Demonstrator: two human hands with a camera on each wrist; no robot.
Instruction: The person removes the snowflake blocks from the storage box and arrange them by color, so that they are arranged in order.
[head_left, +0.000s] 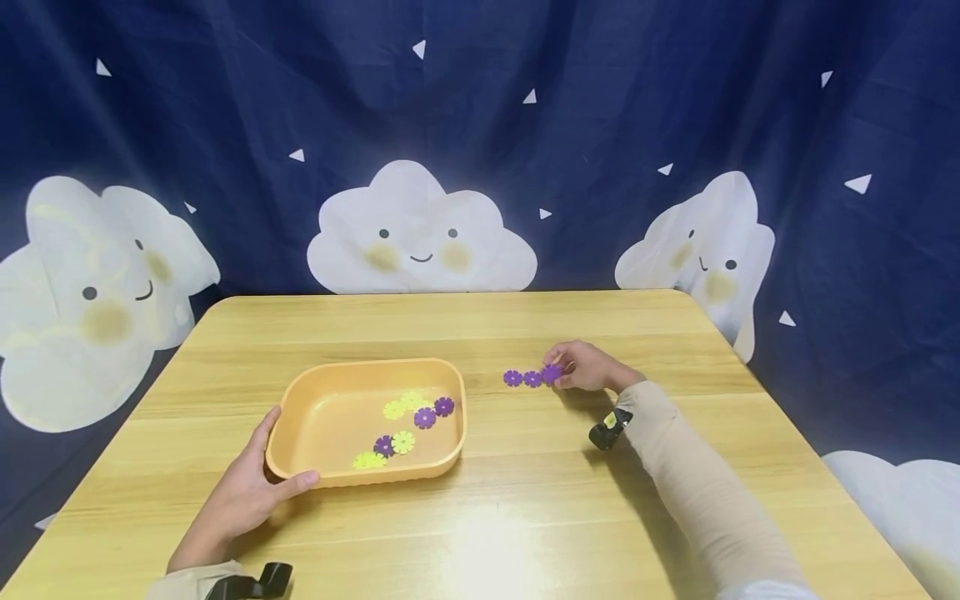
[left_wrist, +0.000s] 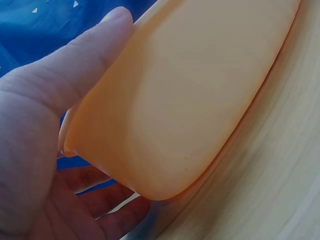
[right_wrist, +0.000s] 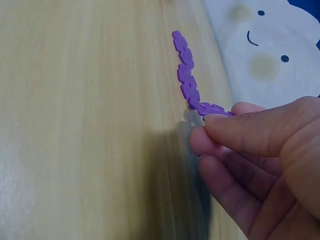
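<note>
Above the bench (head_left: 525, 467), right of the orange tray (head_left: 330, 425), our purple flower chain (head_left: 532, 379) is running left to right, its free end pointing left and its held piece angling out of line. Our right hand (head_left: 592, 367) is pinching that right-end piece, the grip almost closed. Our left hand (head_left: 251, 483) is gripping the tray's near-left corner, thumb and fingers spreading wide.

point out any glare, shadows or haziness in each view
Head: bright glare on the wood-grain tabletop, shadow beside the beige right sleeve; left wrist: dim and hazy, soft shadow along the base of the orange plastic tray; right wrist: dark shadow beside the right hand.
</note>
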